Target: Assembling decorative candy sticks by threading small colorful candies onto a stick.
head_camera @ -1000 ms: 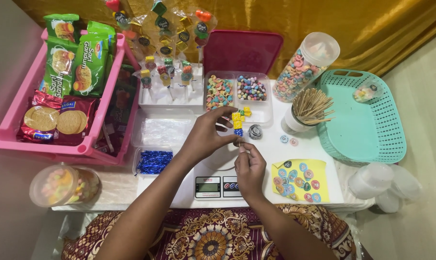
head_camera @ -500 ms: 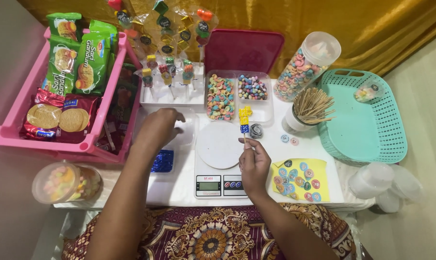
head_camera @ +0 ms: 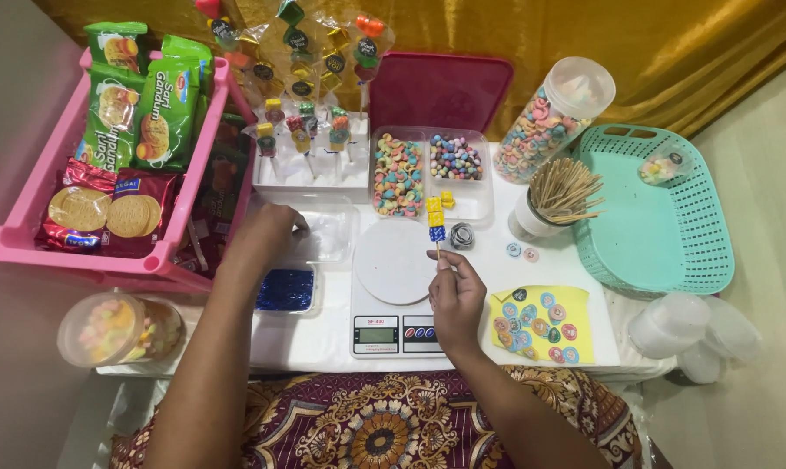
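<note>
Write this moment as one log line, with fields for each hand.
left hand: reaching into clear tray | right hand: holds candy skewer upright beside white scale | stick cup: untouched

Glossy pink plastic tray point(head_camera: 28, 247), matt turquoise plastic basket point(head_camera: 671, 260), thin wooden sticks point(head_camera: 562, 187), shiny foil biscuit wrappers point(head_camera: 149, 113), smooth white scale plate point(head_camera: 393, 260), sheeny gold cloth point(head_camera: 653, 43) behind

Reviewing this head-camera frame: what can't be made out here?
- Left hand: fingertips lie in a clear plastic tray; whether they grip anything is unclear.
- Candy skewer in the right hand: the stick's lower end is hidden by the fingers.
- Kitchen scale: display too small to read.
</note>
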